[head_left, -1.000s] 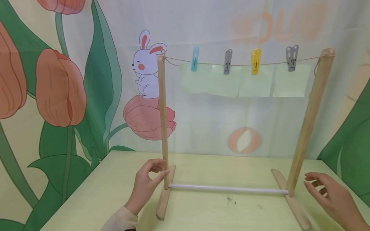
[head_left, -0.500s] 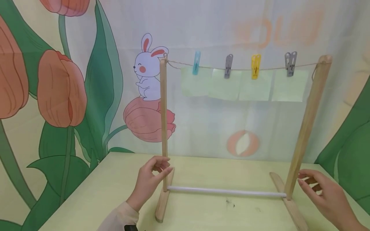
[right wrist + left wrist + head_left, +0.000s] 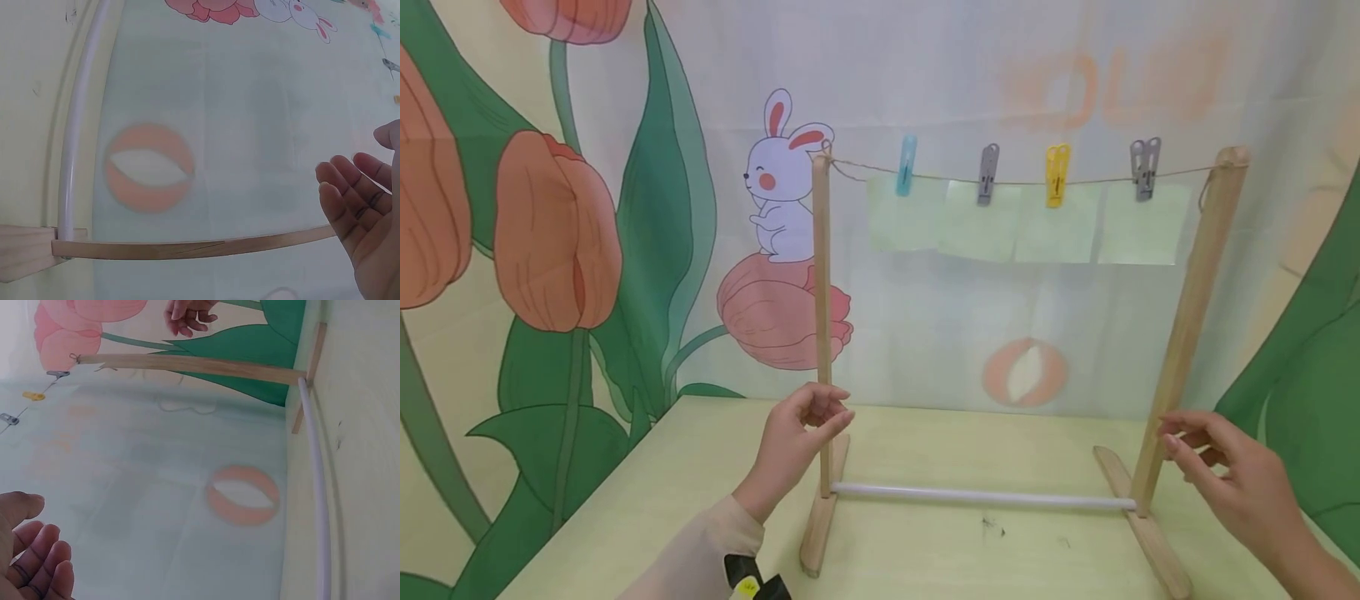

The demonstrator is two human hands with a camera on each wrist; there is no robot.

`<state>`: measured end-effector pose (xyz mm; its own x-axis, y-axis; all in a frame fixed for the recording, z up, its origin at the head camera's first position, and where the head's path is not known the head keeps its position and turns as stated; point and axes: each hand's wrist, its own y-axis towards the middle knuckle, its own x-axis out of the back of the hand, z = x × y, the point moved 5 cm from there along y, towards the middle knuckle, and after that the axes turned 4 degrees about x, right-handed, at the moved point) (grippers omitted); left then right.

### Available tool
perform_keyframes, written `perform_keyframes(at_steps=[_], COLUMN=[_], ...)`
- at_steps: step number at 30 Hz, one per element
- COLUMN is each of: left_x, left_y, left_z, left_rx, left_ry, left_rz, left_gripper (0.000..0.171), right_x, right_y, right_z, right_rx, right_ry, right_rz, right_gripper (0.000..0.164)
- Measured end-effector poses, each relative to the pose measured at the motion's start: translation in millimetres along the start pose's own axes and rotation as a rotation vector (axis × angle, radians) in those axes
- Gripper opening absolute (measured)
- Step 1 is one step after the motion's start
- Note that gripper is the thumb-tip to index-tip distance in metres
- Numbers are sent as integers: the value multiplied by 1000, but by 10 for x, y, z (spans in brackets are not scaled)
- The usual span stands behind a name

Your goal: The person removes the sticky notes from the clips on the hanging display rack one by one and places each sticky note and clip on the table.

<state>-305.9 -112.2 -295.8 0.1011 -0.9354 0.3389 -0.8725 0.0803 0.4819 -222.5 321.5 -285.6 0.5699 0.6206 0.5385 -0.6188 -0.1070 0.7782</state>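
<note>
My left hand (image 3: 793,442) hovers by the lower part of the left wooden post (image 3: 822,308), its fingers loosely bent and nothing in them. Likewise holding nothing, my right hand (image 3: 1232,475) has its fingertips overlapping the right post (image 3: 1195,317) in the head view. Between the post tops runs a twine line (image 3: 951,178). On it, a light blue clothespin (image 3: 906,165), a grey clothespin (image 3: 988,175), a yellow clothespin (image 3: 1057,175) and another grey clothespin (image 3: 1145,169) hold pale green paper squares (image 3: 1060,229) in a row. The left wrist view shows relaxed fingers (image 3: 47,556).
A white rod (image 3: 985,497) joins the stand's two wooden feet (image 3: 816,537) low over the pale yellow table (image 3: 925,550). Behind hangs a cloth backdrop with printed tulips (image 3: 557,233) and a rabbit (image 3: 782,208). Small dark marks (image 3: 992,527) show on the tabletop.
Both hands have risen a little, and the right hand has moved left, to the right post. The stand, clothespins and papers stay as they were; the head view has shifted slightly.
</note>
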Motion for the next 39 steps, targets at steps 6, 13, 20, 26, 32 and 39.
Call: perform_keyframes(at_steps=[6, 13, 20, 26, 32, 39], left_x=[33, 51, 30, -15, -27, -29], left_y=[93, 208, 323, 392, 490, 596], left_z=[-109, -237, -398, -515, -604, -735], left_rx=[-13, -13, -18, -28, -51, -51], left_ry=[-5, -14, -103, -171, -191, -187], left_rz=[16, 19, 27, 10, -4, -16], left_gripper=[21, 22, 23, 23, 25, 28], right_x=[16, 15, 25, 31, 38, 50], right_y=[120, 296, 500, 724, 1004, 1315], right_z=[107, 263, 404, 518, 727, 951], right_rx=[3, 36, 124, 125, 158, 161], right_ry=[14, 62, 117, 159, 194, 179], right_rz=[17, 36, 46, 97, 127, 165], right_gripper=[17, 19, 26, 25, 23, 22])
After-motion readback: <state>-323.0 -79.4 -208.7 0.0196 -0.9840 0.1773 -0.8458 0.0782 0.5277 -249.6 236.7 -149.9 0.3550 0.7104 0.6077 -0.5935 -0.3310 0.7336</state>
